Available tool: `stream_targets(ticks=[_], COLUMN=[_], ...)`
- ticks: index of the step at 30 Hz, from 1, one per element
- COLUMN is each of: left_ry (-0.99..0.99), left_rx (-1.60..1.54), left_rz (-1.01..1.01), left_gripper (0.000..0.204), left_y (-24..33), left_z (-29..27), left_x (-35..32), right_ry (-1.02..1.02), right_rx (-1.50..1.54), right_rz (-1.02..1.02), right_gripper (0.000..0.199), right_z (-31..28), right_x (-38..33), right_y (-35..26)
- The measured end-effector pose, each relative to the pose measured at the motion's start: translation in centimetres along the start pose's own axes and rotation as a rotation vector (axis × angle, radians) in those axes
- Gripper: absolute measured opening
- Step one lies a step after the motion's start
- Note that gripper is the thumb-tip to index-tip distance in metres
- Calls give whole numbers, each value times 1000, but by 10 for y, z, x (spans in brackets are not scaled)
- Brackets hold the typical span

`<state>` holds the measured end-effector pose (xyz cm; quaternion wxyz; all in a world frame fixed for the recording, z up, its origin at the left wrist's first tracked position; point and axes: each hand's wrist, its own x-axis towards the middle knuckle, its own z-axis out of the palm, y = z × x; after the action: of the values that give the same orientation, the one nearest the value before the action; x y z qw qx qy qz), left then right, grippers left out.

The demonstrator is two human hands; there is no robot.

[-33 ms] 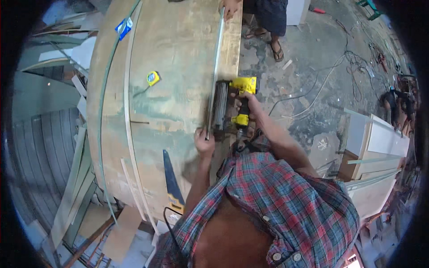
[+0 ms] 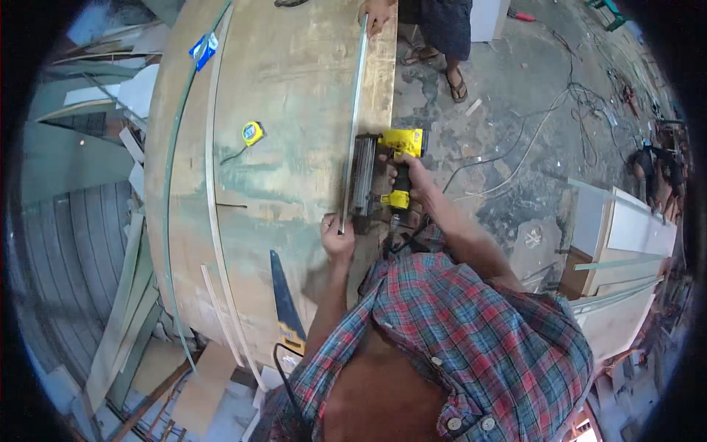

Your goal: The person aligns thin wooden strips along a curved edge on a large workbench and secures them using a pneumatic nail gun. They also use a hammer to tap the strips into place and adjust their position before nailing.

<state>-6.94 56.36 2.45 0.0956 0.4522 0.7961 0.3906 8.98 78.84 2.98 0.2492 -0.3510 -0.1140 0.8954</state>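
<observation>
My right hand is wrapped round the grip of a yellow and black nail gun. The tool's dark magazine lies along a long, thin, pale strip near the right edge of the wooden board table. Closer to me, my left hand is closed on the near end of that strip. Another person's hand rests at the strip's far end. Where the gun's nose meets the strip is too small to make out.
On the board lie a yellow tape measure, a handsaw, a blue packet and long thin strips. The other person's sandalled foot stands right of the board. A hose crosses the floor; panels lean at right.
</observation>
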Motion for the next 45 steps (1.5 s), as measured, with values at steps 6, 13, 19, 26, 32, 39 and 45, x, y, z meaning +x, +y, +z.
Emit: stream_targets(ticks=[6, 13, 19, 26, 32, 39, 45], left_ry=[-31, -88, -60, -489, -490, -325, -442], left_rx=[-14, 49, 147, 302, 324, 159, 32], left_rz=[-10, -170, 72, 26, 0, 0, -75], left_gripper=[14, 35, 88, 101, 90, 65, 55], left_y=[16, 26, 90, 164, 179, 147, 135], left_z=[-3, -11, -4, 52, 52, 54, 10], left_x=[12, 6, 39, 120, 101, 65, 48], right_ry=[-109, -70, -97, 33, -59, -4, 43], right_rx=[15, 81, 183, 91, 102, 74, 90], right_rz=[32, 14, -90, -135, -179, -294, -354], right_gripper=[40, 45, 46, 35, 45, 43, 34], right_z=[-6, -8, -23, -15, -25, -33, -31], right_x=[30, 24, 11, -17, -50, -67, -75], right_y=[-35, -49, -82, -104, -108, -95, -100])
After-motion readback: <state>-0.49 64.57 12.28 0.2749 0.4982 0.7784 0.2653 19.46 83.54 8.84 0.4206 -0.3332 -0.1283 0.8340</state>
